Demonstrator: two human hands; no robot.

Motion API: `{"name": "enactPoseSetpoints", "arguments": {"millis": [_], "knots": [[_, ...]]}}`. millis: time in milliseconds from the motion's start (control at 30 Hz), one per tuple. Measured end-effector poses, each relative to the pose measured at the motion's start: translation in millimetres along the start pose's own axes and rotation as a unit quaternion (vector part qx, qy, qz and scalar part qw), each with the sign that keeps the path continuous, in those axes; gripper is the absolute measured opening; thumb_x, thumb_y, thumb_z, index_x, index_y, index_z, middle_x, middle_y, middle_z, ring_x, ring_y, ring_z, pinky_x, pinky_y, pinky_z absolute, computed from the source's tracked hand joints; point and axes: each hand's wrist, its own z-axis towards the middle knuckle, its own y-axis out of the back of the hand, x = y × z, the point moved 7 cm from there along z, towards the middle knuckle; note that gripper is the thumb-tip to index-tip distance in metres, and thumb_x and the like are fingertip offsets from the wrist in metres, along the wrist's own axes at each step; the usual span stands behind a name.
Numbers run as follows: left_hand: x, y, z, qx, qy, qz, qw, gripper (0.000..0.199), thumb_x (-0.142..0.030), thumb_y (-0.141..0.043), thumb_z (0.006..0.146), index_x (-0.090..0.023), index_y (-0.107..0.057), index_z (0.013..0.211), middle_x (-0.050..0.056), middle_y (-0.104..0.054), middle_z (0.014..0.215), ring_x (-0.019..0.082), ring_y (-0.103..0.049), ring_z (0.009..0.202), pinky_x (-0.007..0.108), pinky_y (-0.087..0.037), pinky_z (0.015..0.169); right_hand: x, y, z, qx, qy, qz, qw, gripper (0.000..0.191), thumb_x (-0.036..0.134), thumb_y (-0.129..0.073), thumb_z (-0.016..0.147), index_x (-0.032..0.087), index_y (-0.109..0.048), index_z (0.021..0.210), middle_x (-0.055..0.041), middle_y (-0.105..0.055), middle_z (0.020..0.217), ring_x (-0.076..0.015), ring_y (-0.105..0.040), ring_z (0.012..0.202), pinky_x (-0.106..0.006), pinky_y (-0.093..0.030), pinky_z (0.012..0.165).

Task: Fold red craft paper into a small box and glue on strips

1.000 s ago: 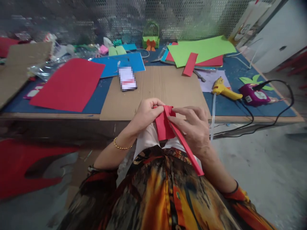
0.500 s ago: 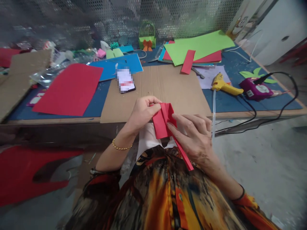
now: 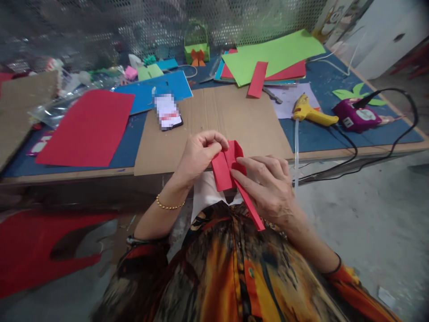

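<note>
Folded red paper piece [image 3: 221,174], one: held above the lap, before the table [image 3: 315,142]; its upper left edge is pinched by the left hand [image 3: 202,151]. Narrow red strip [image 3: 252,209], one: gripped against the piece by the right hand [image 3: 270,181], slanted downward. Cardboard sheet [image 3: 248,116]: laid behind, with a phone [image 3: 168,112] placed at left. Yellow glue gun [image 3: 317,115]: set farther right.

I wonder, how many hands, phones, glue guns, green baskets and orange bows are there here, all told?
2 hands: left hand and right hand, both touching red paper
1 phone
1 glue gun
1 green basket
1 orange bow
Total: 6
</note>
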Motion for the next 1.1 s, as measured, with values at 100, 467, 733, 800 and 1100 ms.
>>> {"name": "enactPoseSetpoints", "arguments": {"millis": [100, 467, 733, 800, 1100], "knots": [[-0.8, -0.3, 1.4, -0.001, 0.012, 0.006, 1.000, 0.016, -0.013, -0.055, 0.069, -0.019, -0.070, 0.067, 0.000, -0.065, 0.067, 0.011, -0.047, 0.060, 0.025, -0.036, 0.055, -1.1, -0.7, -0.4, -0.004, -0.007, 0.004, 1.000, 0.022, 0.019, -0.054, 0.106, 0.020, -0.072, 0.120, -0.0124, -0.078, 0.128, -0.0249, -0.064, 0.121, -0.043, -0.047, 0.101], [2.0, 1.2, 0.2, 0.000, 0.038, 0.008, 0.999, 0.012, -0.019, -0.061, 0.067, -0.019, -0.072, 0.073, -0.001, -0.062, 0.067, 0.011, -0.046, 0.058, 0.024, -0.037, 0.053, -5.2, -4.1, -6.0, 0.012, -0.020, 0.016, 1.000, 0.031, 0.021, -0.056, 0.104, 0.027, -0.071, 0.131, -0.0088, -0.075, 0.136, -0.0267, -0.063, 0.125, -0.046, -0.046, 0.103], [1.6, 6.1, -1.0, 0.007, 0.040, -0.006, 0.999, 0.012, -0.025, -0.077, 0.071, -0.018, -0.073, 0.080, 0.001, -0.068, 0.077, 0.011, -0.056, 0.065, 0.022, -0.046, 0.055, -2.2, 2.3, -6.2, -0.032, -0.032, 0.020, 0.999, 0.022, 0.022, -0.055, 0.107, 0.022, -0.070, 0.123, -0.0118, -0.076, 0.130, -0.0246, -0.065, 0.121, -0.044, -0.049, 0.104], [0.3, 8.6, -0.4, 0.002, 0.028, -0.006, 1.000, 0.014, -0.027, -0.080, 0.072, -0.019, -0.073, 0.082, 0.002, -0.071, 0.083, 0.012, -0.059, 0.070, 0.022, -0.050, 0.059, -2.3, 2.1, -9.6, -0.038, -0.040, 0.023, 0.998, 0.023, 0.021, -0.060, 0.104, 0.023, -0.068, 0.126, -0.0119, -0.075, 0.134, -0.0252, -0.065, 0.122, -0.045, -0.051, 0.104], [-15.5, 27.4, 4.8, -0.110, -0.035, 0.044, 0.992, 0.009, -0.018, -0.076, 0.076, -0.020, -0.068, 0.081, 0.000, -0.070, 0.082, 0.013, -0.062, 0.076, 0.024, -0.054, 0.070, -34.6, -21.3, -44.5, -0.102, -0.322, 0.343, 0.877, 0.051, 0.027, -0.057, 0.106, 0.030, -0.051, 0.157, -0.0121, -0.073, 0.134, -0.0229, -0.073, 0.115, -0.044, -0.062, 0.097]]}}
